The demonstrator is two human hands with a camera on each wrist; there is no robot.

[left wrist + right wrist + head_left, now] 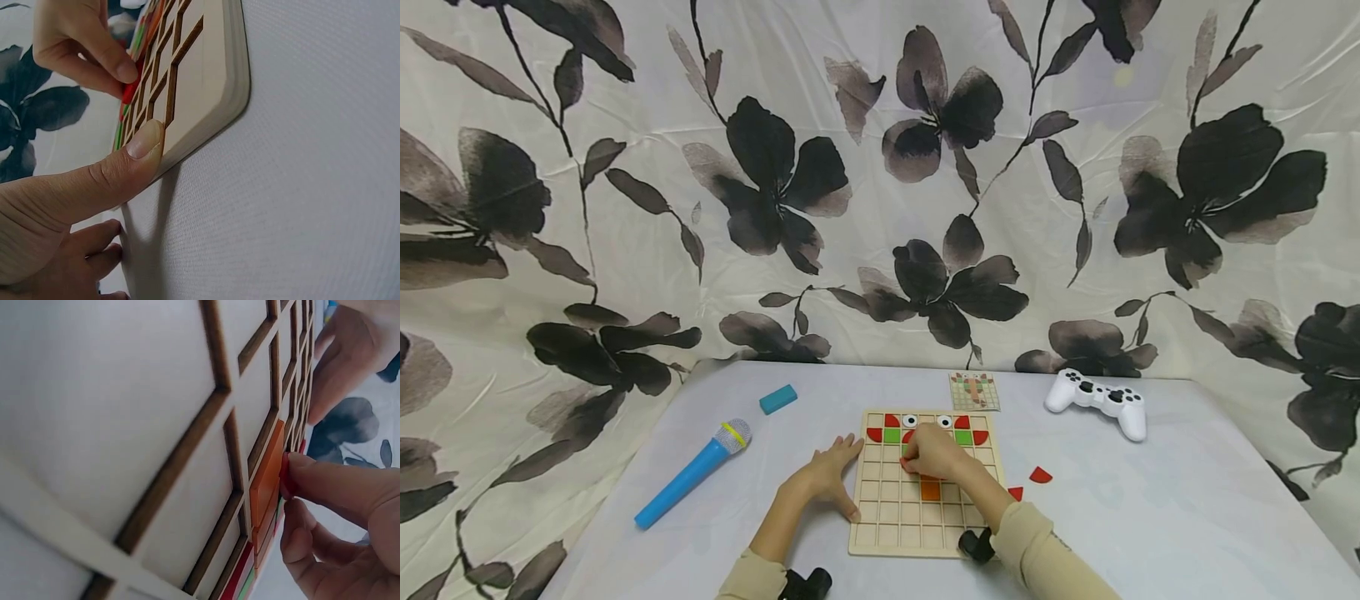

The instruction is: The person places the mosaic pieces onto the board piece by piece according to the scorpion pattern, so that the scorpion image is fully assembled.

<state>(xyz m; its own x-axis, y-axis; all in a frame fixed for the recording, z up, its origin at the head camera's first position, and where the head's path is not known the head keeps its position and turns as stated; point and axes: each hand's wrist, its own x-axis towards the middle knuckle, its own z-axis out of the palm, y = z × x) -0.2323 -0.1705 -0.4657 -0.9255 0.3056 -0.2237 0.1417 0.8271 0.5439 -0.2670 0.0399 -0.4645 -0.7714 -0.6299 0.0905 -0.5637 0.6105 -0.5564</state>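
Observation:
A square wooden grid board lies on the white table, with red, green, orange and eye-printed tiles set in its upper and middle cells. My left hand is spread along the board's left edge; in the left wrist view its thumb presses on the rim. Over the middle cells, my right hand pinches a small red tile between thumb and fingertip. That tile is right beside the orange tiles in the right wrist view. Part of the tile pattern is hidden under the right hand.
A small pattern card lies behind the board. Two loose red quarter-circle-like tiles are right of it. A white game controller sits at the back right. On the left are a blue toy microphone and a blue block.

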